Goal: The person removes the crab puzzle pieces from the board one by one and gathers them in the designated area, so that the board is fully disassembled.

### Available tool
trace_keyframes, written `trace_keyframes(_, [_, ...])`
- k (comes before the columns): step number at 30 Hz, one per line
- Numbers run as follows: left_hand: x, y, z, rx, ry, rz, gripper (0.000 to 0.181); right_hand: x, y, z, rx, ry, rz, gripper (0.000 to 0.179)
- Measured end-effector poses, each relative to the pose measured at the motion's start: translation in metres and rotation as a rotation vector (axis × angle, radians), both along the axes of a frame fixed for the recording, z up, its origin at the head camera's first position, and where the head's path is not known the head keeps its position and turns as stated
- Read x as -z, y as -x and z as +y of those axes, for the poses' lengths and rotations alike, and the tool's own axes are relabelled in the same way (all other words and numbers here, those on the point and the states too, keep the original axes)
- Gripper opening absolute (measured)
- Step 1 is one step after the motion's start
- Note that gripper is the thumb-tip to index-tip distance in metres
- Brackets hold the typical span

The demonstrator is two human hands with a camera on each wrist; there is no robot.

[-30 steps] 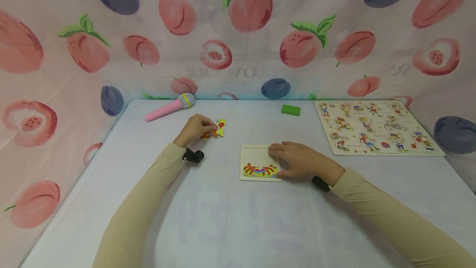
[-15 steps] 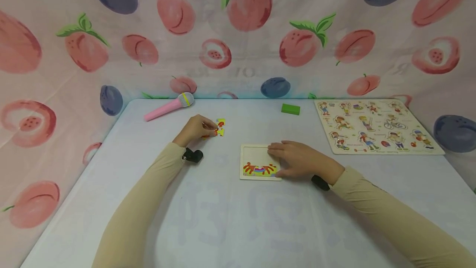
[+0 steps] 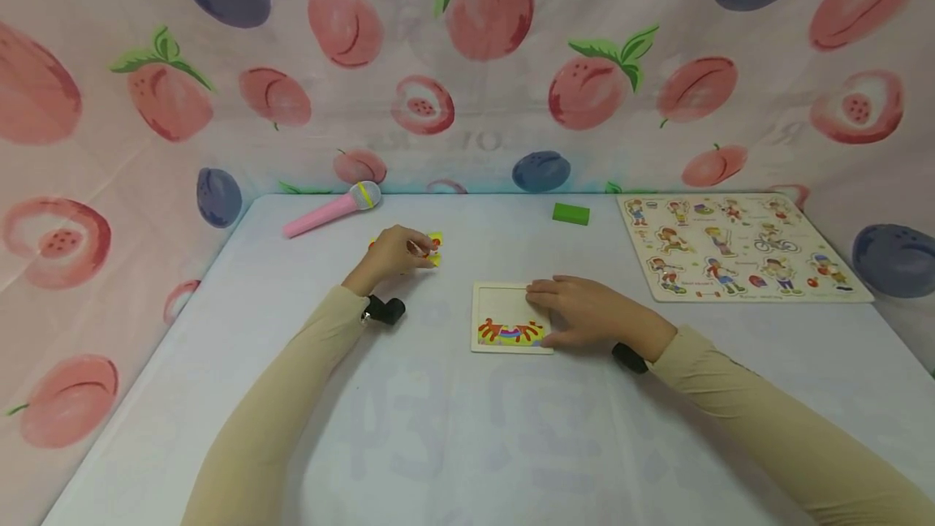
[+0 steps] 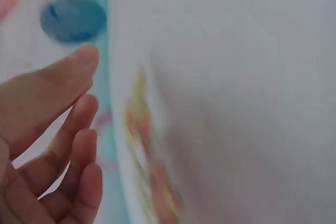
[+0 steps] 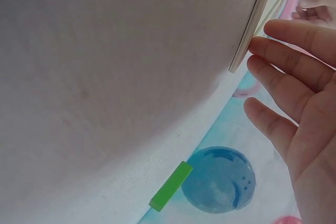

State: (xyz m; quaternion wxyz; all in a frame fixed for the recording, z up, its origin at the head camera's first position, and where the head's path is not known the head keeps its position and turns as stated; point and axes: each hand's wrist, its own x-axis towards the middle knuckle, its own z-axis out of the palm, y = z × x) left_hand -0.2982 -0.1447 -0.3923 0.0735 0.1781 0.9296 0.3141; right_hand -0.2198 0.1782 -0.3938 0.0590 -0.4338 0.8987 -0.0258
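Note:
My left hand [image 3: 394, 254] hovers over loose yellow-and-red jigsaw pieces [image 3: 436, 239] at the table's centre left, partly covering them. In the left wrist view its fingers are loosely bent, and I see nothing held between thumb and fingertips. The pieces [image 4: 139, 114] lie blurred on the table beyond them. My right hand [image 3: 584, 315] rests its spread, fairly straight fingers along the right edge of a square wooden puzzle tray [image 3: 511, 350]. Fitted pieces [image 3: 511, 334] with red legs and a rainbow strip fill the tray's near part; its far part shows bare wood.
A pink toy microphone [image 3: 332, 211] lies at the back left. The green block [image 3: 571, 213] is near the back edge. At the right lies a large picture board [image 3: 745, 250] with figures doing sports. Fruit-printed cloth [image 3: 497, 104] hangs behind the table.
My left hand has shifted slightly right over the loose pieces, covering more of them; a bit of red and yellow now shows at its left. My right hand and the tray stay in place.

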Motion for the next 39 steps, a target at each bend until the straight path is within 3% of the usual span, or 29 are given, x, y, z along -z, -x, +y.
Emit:
trace_keyframes(4, [-0.010, -0.018, 0.021, 0.131, -0.006, 0.006, 0.029, 0.000, 0.000, 0.001, 0.000, 0.005, -0.002, 0.068])
trace_keyframes(9, [-0.011, -0.040, 0.045, 0.257, 0.035, -0.057, 0.032, 0.000, 0.000, 0.000, 0.015, 0.006, -0.015, 0.068])
trace_keyframes(15, [-0.003, -0.059, 0.062, 0.333, 0.121, -0.101, 0.030, 0.002, 0.000, 0.000, 0.008, 0.014, -0.010, 0.067])
trace_keyframes(23, [0.003, -0.070, 0.070, 0.357, 0.187, -0.049, 0.027, 0.000, -0.001, 0.001, 0.013, 0.018, -0.012, 0.066])
trace_keyframes(39, [0.001, -0.074, 0.070, 0.328, 0.149, -0.089, 0.028, 0.000, 0.001, -0.002, -0.001, -0.001, -0.020, 0.056])
